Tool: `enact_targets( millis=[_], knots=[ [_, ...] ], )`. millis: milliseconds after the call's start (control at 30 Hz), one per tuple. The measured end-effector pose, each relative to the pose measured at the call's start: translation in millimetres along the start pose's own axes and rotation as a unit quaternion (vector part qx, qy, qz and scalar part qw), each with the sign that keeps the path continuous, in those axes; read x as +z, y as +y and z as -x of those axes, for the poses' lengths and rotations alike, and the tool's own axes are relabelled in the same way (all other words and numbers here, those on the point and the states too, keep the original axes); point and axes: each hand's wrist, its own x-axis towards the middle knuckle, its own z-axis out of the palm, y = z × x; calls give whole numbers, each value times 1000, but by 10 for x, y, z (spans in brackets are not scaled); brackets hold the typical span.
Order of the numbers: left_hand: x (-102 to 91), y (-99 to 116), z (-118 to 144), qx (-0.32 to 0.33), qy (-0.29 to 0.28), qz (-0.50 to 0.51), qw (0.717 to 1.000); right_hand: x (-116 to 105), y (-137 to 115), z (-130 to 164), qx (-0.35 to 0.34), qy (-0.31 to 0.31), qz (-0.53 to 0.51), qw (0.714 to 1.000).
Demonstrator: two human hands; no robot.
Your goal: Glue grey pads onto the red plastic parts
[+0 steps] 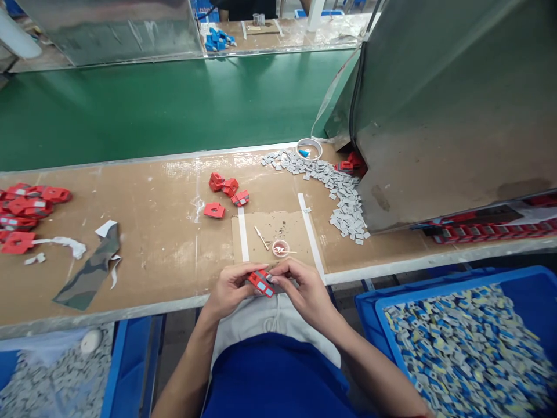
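Note:
My left hand [230,287] and my right hand [302,287] meet at the near edge of the brown workbench [165,244], just above my lap. Between them they hold a small red plastic part [261,283] with grey pads on its faces. My left fingers grip its left end; my right fingertips press on its right side, where a grey pad sits. Just beyond my hands lie a small round dish [281,248] and a thin stick [261,237] on a taped cardboard square.
Loose red parts [226,188] lie mid-bench and a pile of them [26,212] at far left. Grey pads [339,191] trail beside a metal housing [448,104]. Blue bins of parts [470,342] and grey pads [56,377] flank my knees. A green conveyor [165,104] runs behind.

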Motion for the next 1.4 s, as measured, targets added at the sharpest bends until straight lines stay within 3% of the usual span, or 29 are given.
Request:
enact_targets(
  millis=[133,267,433,567,900,1000,1133,1267,1400],
  knots=[
    [3,4,-3,5,1,-17,1000,91,56,31,-22,29,7,999],
    [-1,2,-6,15,4,-61,998,137,60,70,-57,62,95,992],
    [3,33,-11,33,-26,-114,993,82,-45,84,-82,22,209,974],
    [12,55,-10,44,-28,-135,989,61,-105,105,-79,0,235,969],
    [12,57,-9,124,-26,-203,971,77,-20,180,-12,18,80,997],
    [10,80,-32,139,-42,-210,967,18,5,138,17,-11,22,1000],
    [1,103,-56,154,-78,-205,964,-59,32,107,66,-71,-37,995],
    [-8,107,-60,158,-97,-214,959,-76,57,112,117,-86,-77,986],
    [-30,94,-55,167,-127,-229,951,-41,117,139,200,-128,-143,961]
  ],
)
